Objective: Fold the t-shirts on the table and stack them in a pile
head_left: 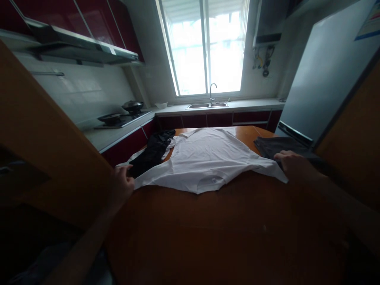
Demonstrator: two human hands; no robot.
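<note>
A white T-shirt [208,158] lies spread flat on an orange-brown table [225,229], its collar towards me. My left hand [121,184] pinches the tip of the shirt's left sleeve at the table's left edge. My right hand [293,164] rests on the shirt's right sleeve, fingers curled over the cloth. A black garment [152,152] lies crumpled at the shirt's left side, partly under it. A dark grey folded garment [279,146] sits at the far right of the table, just beyond my right hand.
A kitchen counter runs behind the table, with a stove and wok [132,106] at the left and a sink with tap [210,101] under the bright window. A grey fridge [326,75] stands at the right. Wooden panels flank both sides.
</note>
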